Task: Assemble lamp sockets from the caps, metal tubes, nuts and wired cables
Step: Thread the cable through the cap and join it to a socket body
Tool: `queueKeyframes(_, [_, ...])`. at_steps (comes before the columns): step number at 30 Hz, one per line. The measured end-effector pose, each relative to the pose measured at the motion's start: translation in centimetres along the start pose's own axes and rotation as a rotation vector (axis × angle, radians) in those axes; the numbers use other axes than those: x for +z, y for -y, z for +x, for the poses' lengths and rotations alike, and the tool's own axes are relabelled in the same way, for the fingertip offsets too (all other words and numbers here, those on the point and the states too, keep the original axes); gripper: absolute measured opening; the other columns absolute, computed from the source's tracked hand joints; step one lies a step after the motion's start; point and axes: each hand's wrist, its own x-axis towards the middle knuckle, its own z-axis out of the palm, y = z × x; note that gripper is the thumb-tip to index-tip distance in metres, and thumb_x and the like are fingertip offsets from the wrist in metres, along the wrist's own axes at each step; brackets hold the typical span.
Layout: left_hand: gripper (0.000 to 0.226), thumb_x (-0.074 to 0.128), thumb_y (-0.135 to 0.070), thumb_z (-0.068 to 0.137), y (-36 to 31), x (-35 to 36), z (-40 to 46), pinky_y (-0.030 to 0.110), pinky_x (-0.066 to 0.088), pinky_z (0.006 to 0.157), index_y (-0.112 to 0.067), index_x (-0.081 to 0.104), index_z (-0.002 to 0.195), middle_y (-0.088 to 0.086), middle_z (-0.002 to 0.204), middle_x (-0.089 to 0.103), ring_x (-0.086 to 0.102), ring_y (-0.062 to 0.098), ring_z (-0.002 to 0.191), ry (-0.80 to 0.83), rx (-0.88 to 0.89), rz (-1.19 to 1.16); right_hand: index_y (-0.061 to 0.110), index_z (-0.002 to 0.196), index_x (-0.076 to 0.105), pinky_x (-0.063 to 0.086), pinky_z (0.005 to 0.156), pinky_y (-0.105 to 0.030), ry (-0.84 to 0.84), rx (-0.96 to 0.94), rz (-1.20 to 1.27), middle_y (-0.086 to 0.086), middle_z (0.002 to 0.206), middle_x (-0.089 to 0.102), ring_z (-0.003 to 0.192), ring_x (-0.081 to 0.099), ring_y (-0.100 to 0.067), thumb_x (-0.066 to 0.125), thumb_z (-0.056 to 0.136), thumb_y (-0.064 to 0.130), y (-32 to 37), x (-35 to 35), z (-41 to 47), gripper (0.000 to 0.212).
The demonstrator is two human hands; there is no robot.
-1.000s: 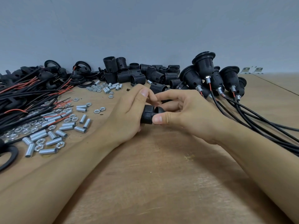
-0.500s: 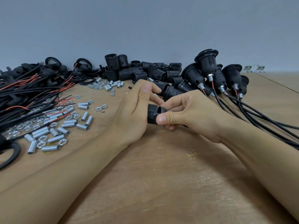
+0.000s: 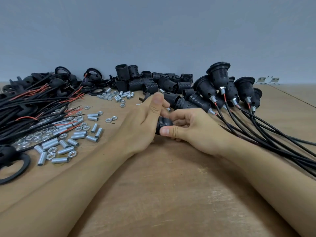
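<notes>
Piece in hand: a black ribbed plastic socket body (image 3: 163,123) sits between both hands, just above the middle of the brown wooden table (image 3: 171,194).
Left hand: the left hand (image 3: 145,122) cups the socket body's left end with fingers curled behind it and thumb raised; the part it covers is hidden.
Right hand: the right hand (image 3: 191,129) pinches the socket body, thumb on its near side, fingers curled over the top.
Step, as judged: probably joining or screwing two socket parts together; not finished.
Done: a cluster of finished black flanged sockets with black cables (image 3: 227,93) rests toward the table's far right edge, cables trailing to the near right.
Left: loose black threaded socket shells (image 3: 147,82) along the far edge, short silver metal tubes and hex nuts (image 3: 68,139) by the left edge, and a large bundle of black and red wired cables (image 3: 30,106) at the far left; most of the stock appears unassembled.
</notes>
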Motion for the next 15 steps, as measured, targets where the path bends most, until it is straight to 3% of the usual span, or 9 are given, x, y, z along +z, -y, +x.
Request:
queueKeyframes(3, [0.072,0.008,-0.068,0.092,0.8,-1.1,0.3,0.036,0.048,0.08,-0.027,0.067,0.1,-0.011,0.087,0.071,0.064,0.006,0.085,-0.04,0.021,0.107,0.021,0.1,0.073,0.057,0.081,-0.034,-0.057,0.037,-0.052,0.0,0.087,0.074,0.076,0.063,-0.004,0.079,0.07,0.046,-0.1,0.4,0.2,0.039])
queueKeyframes(6, [0.073,0.011,-0.072,0.089,1.8,-2.5,1.1,0.035,0.047,0.078,-0.027,0.068,0.087,-0.011,0.078,0.068,0.063,0.015,0.083,-0.181,-0.005,0.273,0.024,0.096,0.073,0.054,0.075,-0.031,-0.066,0.05,-0.033,-0.004,0.089,0.074,0.074,0.064,-0.005,0.077,0.061,0.054,-0.2,0.4,0.2,0.046])
queueKeyframes(10, [0.029,0.043,-0.057,0.096,3.6,-4.1,2.0,0.032,0.036,0.065,-0.035,0.054,0.08,-0.019,0.069,0.054,0.054,0.016,0.077,-0.225,-0.144,0.651,0.027,0.094,0.073,0.053,0.064,-0.02,-0.043,0.056,-0.008,-0.003,0.089,0.075,0.072,0.064,-0.005,0.075,0.062,0.054,-0.1,0.3,0.2,0.043])
queueKeyframes(12, [0.022,0.049,-0.047,0.096,4.3,-4.7,2.3,0.033,0.037,0.066,-0.033,0.058,0.082,-0.016,0.076,0.055,0.055,0.021,0.084,-0.244,-0.175,0.719,0.027,0.095,0.073,0.053,0.064,-0.019,-0.045,0.056,-0.011,-0.004,0.09,0.075,0.073,0.064,-0.006,0.074,0.062,0.055,-0.1,0.3,0.2,0.044])
queueKeyframes(15, [0.022,0.051,-0.032,0.097,5.3,-6.0,3.4,0.04,0.042,0.078,-0.02,0.068,0.101,0.004,0.104,0.065,0.053,0.031,0.105,-0.252,-0.19,0.767,0.028,0.096,0.073,0.053,0.064,-0.019,-0.045,0.052,-0.016,-0.001,0.088,0.075,0.071,0.064,-0.005,0.074,0.062,0.059,-0.2,0.2,0.3,0.046])
